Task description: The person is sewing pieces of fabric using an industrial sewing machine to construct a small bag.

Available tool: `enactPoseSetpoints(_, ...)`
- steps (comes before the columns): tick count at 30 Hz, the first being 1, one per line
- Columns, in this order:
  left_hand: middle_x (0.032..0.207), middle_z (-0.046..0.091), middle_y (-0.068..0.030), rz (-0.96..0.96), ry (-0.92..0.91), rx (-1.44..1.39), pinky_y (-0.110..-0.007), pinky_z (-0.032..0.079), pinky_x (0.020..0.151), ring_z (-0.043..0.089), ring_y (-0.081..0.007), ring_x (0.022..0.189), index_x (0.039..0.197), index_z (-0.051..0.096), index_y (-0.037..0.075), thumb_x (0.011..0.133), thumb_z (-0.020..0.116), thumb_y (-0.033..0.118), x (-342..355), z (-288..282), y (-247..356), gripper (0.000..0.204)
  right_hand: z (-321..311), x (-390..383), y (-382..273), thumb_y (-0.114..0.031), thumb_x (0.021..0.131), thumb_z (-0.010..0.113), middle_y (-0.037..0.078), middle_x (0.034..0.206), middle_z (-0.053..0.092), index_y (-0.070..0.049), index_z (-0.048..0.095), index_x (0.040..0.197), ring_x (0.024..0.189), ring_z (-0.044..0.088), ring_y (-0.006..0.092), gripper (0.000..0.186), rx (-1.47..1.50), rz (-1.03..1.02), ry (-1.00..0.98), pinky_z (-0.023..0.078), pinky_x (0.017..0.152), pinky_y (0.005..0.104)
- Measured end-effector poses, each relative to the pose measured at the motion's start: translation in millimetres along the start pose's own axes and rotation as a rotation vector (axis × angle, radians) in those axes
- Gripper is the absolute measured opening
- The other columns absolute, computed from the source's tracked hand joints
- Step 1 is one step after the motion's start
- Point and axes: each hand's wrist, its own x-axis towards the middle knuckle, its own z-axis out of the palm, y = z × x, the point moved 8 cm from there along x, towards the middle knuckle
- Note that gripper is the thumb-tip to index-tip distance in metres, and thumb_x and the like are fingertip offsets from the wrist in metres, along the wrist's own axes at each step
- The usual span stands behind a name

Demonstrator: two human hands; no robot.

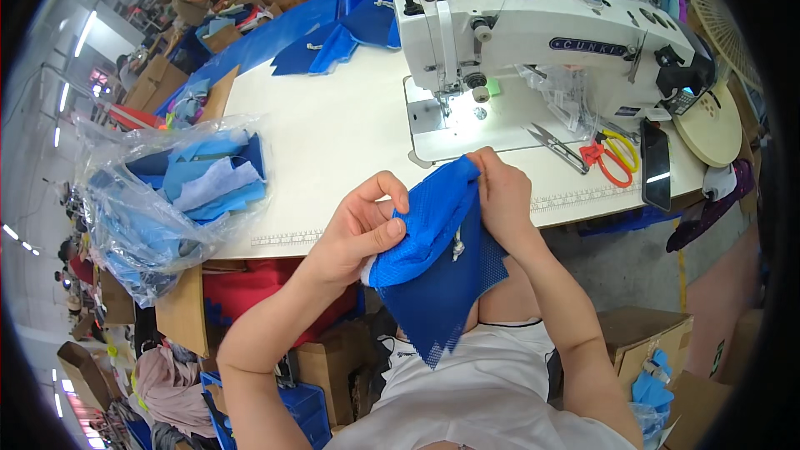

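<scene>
Above my lap, off the table's front edge, I hold a piece of blue mesh cloth [425, 225] in both hands. Its upper part is bright blue and folded over, while a darker blue flap with zigzag-cut edges hangs below. A short whitish knotted cord [457, 246] dangles from it. My left hand [357, 225] grips the left side, with thumb and forefinger bent at its edge. At the top right corner, my right hand [504, 196] pinches the cloth in closed fingers. Beyond my hands stands a white sewing machine [517, 29], its lamp lit over the needle plate [427, 117].
Thread snips [560, 148], red-and-yellow-handled scissors [612, 162] and a black phone [656, 165] lie right on the white table [308, 142]. A clear plastic bag [108, 175] of blue cloth pieces sits left. More blue pieces [333, 46] lie at the back. Cardboard boxes [650, 337] stand below.
</scene>
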Motion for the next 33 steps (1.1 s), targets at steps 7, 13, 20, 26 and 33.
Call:
enactPoseSetpoints(7,0.089,0.067,-0.0053,0.580,0.323,0.028,-0.022,0.049,0.063,0.061,-0.0087,0.071,0.110,0.049,0.010,0.096,0.070,0.011,-36.4,-35.4,51.7,0.025,-8.2,7.1,-17.9,-0.016,0.096,0.068,0.013,0.100,0.065,-0.004,0.056,0.122,0.095,0.064,0.0300,0.031,0.182,-0.028,0.023,0.050,0.081,0.0403)
enactPoseSetpoints(13,0.117,0.065,-0.0052,0.830,0.663,-0.050,-0.020,0.058,0.078,0.065,-0.0092,0.096,0.136,0.048,0.012,0.097,0.065,0.001,-70.1,-72.9,60.7,0.044,-19.0,-15.0,-66.1,-0.009,0.095,0.066,0.009,0.084,0.067,0.002,0.070,0.098,0.076,0.065,0.0183,0.012,0.699,-0.040,-0.146,0.051,0.072,0.0282)
enactPoseSetpoints(20,0.089,0.070,-0.0062,0.673,0.743,-0.003,-0.025,0.055,0.073,0.066,-0.0105,0.082,0.112,0.053,0.006,0.097,0.067,0.002,-50.7,-33.2,7.7,0.021,62.6,-42.0,-102.9,-0.046,0.104,0.056,0.004,0.106,0.069,-0.002,0.068,0.115,0.096,0.063,0.0150,0.047,1.324,0.517,-0.644,0.051,0.081,0.0293)
enactPoseSetpoints(26,0.097,0.070,-0.0062,0.626,0.752,0.228,-0.024,0.051,0.079,0.065,-0.0111,0.087,0.109,0.055,0.007,0.097,0.068,0.004,-46.8,-35.2,-14.0,0.017,53.9,-24.9,-90.9,-0.050,0.101,0.059,-0.001,0.108,0.063,-0.014,0.062,0.116,0.096,0.055,0.0105,0.040,1.619,0.795,-0.405,0.046,0.081,0.0296)
enactPoseSetpoints(33,0.130,0.056,-0.0073,0.478,0.670,-0.660,-0.033,0.051,0.088,0.058,-0.0187,0.111,0.133,0.051,0.012,0.101,0.061,0.045,-41.0,-90.7,-43.9,0.047,58.5,-28.2,-72.3,-0.040,0.106,0.052,0.002,0.113,0.064,-0.014,0.056,0.123,0.093,0.058,0.0172,0.032,1.787,0.847,-0.394,0.047,0.079,0.0359)
